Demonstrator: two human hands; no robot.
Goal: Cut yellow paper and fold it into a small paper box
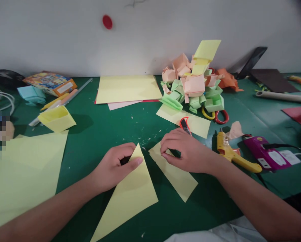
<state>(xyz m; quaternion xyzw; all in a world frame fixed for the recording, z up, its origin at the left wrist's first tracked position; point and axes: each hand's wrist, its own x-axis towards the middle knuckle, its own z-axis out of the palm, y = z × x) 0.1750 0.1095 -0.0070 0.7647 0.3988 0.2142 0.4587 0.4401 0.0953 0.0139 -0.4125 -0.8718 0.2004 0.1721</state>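
I see the green tabletop [120, 124] running off every edge. A big yellow sheet [24, 174] at the left is cut off by the frame, and a blurred patch hides what lies above it. Another yellow sheet [127, 88] rests by the wall, covering all but the edges of a pink one beneath. The pile of folded papers [193, 89] partly hides the scissors [216, 116], whose handles alone show.

My left hand [114, 166] presses a folded yellow triangle [127, 198] flat, thumb on top near its tip; its fingers are curled over something dark that I cannot make out. My right hand [188, 151] lies on a yellow strip [174, 174] just beside the triangle, fingers bent and pinching the strip's upper end, which they cover. A red cutter [185, 125] pokes out behind the right hand, its lower part hidden. A yellow glue gun [232, 154] lies to the right.
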